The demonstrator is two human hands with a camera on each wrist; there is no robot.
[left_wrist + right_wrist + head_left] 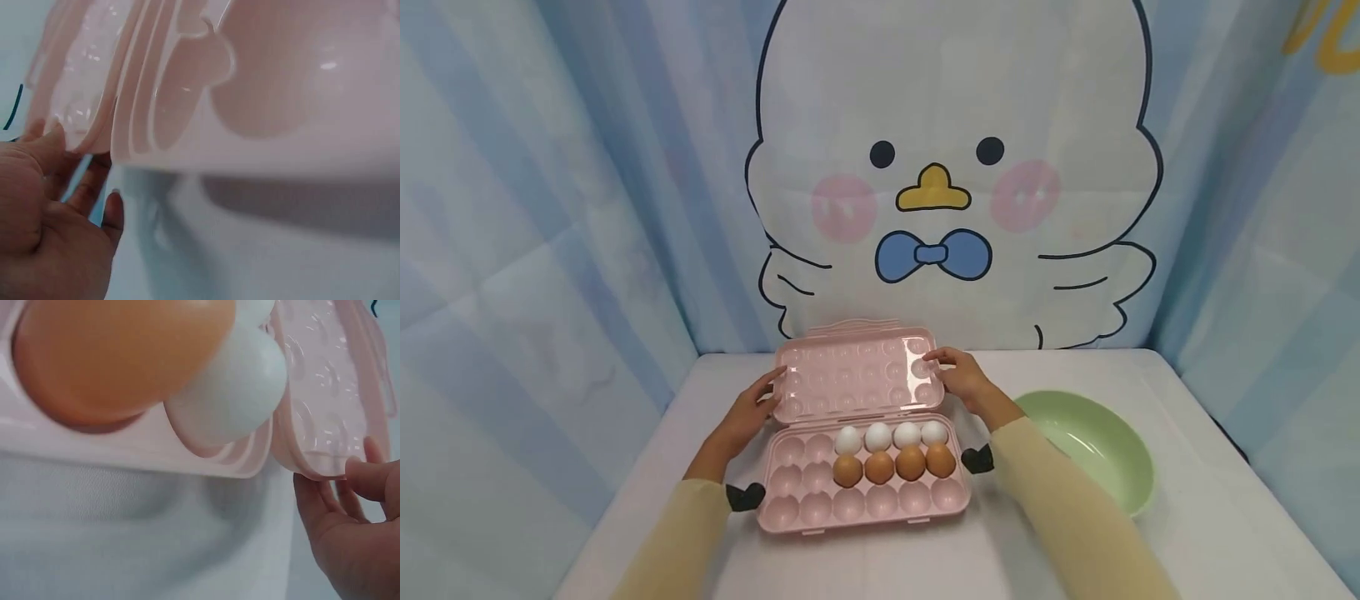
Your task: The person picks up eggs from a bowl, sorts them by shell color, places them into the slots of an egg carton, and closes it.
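Note:
A pink plastic egg box lies on the table with its lid raised and leaning back. White eggs fill part of the back row, and brown eggs part of the middle row. The front row's cups hold nothing. My left hand pinches the left rim of the lid, thumb inside and fingers behind, as the left wrist view shows. At the lid's right rim, my right hand holds on in the same way, with a white egg and a brown egg close by.
To the right stands a green bowl, partly behind my right forearm. A white cloth covers the table. Behind it hangs a curtain with a cartoon bird, and striped curtains close off both sides.

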